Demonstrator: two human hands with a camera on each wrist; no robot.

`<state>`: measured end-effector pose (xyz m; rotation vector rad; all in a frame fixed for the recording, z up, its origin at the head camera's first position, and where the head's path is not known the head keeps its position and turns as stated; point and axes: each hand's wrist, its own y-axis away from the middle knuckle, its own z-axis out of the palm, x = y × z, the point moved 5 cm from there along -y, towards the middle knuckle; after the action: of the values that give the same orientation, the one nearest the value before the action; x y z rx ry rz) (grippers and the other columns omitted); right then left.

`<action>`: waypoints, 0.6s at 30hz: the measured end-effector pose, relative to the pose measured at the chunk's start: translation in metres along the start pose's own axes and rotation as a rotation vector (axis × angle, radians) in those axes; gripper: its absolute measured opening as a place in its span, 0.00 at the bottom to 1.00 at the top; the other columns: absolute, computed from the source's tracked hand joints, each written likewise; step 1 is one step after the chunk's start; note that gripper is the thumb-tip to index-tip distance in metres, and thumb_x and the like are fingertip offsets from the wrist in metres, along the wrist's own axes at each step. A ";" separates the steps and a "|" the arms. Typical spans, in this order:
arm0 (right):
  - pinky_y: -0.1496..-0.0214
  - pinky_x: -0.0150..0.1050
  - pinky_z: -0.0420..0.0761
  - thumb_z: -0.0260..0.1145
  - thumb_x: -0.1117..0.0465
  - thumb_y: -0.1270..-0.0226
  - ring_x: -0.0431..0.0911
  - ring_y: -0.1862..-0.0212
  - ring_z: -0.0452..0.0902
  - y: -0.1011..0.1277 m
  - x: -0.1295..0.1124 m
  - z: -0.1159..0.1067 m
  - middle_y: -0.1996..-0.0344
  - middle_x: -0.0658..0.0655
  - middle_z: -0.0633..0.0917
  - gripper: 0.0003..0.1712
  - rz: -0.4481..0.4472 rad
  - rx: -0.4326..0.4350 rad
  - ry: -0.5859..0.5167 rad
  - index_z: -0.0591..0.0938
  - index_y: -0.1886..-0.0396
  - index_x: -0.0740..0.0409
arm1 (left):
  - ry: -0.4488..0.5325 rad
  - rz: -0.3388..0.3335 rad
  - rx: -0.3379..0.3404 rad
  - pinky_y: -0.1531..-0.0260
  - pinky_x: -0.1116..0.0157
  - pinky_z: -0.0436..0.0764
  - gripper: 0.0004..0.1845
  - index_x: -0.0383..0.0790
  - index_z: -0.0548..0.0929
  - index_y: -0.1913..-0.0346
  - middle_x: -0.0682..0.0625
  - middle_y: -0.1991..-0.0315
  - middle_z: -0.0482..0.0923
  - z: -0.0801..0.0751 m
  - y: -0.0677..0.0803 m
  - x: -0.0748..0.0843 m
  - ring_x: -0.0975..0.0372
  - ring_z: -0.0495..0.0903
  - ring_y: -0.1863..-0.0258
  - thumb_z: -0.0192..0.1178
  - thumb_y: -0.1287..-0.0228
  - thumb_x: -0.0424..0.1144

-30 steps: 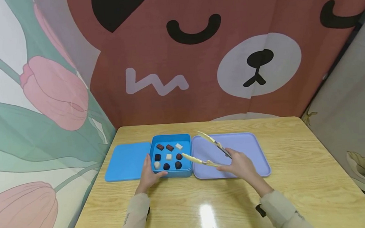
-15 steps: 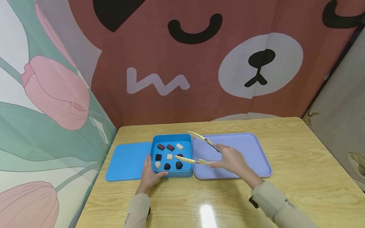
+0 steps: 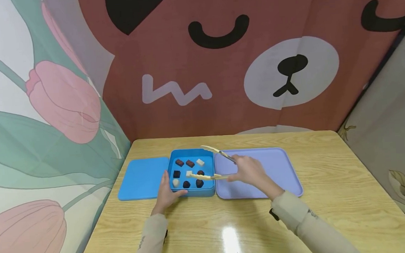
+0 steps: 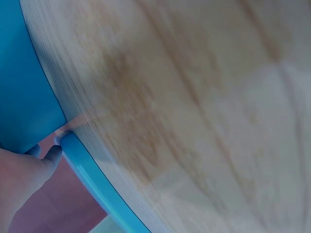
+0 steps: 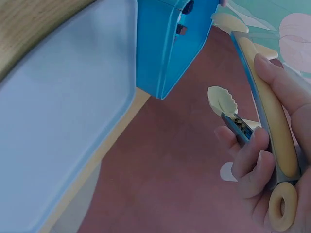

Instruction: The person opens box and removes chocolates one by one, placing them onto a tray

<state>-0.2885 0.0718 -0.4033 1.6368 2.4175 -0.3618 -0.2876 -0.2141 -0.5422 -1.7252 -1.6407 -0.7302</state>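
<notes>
Yellow tongs, clasped in the right hand, spread over chocolates in a blue box; left hand, thumb and fingers apart, touches the box's near-left corner.

round dark chocolate partly behind the tongs

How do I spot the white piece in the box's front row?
On the wooden table, find the open blue box left of the purple tray. Look along its front row. The white piece sits at the left end; the other two pieces are dark.
</notes>
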 end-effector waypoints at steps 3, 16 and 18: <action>0.84 0.33 0.68 0.75 0.39 0.69 0.41 0.79 0.70 -0.002 -0.005 -0.003 0.76 0.51 0.78 0.41 -0.009 -0.015 0.027 0.78 0.56 0.61 | 0.002 -0.004 0.000 0.40 0.48 0.51 0.64 0.31 0.37 0.31 0.36 0.31 0.36 0.000 -0.001 0.000 0.44 0.40 0.34 0.70 0.61 0.55; 0.88 0.33 0.66 0.76 0.41 0.68 0.41 0.80 0.68 -0.011 -0.016 -0.010 0.77 0.51 0.78 0.41 -0.035 -0.041 0.102 0.78 0.54 0.61 | -0.001 -0.011 0.000 0.40 0.47 0.51 0.63 0.30 0.38 0.31 0.35 0.32 0.36 0.000 0.000 0.001 0.44 0.40 0.34 0.70 0.60 0.54; 0.87 0.33 0.67 0.76 0.41 0.69 0.41 0.80 0.69 -0.011 -0.017 -0.011 0.76 0.51 0.79 0.41 -0.033 -0.051 0.107 0.78 0.55 0.61 | -0.006 -0.009 -0.001 0.40 0.47 0.51 0.63 0.30 0.38 0.32 0.35 0.32 0.36 0.000 0.000 0.001 0.44 0.41 0.34 0.70 0.60 0.55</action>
<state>-0.2932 0.0562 -0.3869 1.6362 2.5118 -0.2214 -0.2877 -0.2135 -0.5419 -1.7237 -1.6533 -0.7305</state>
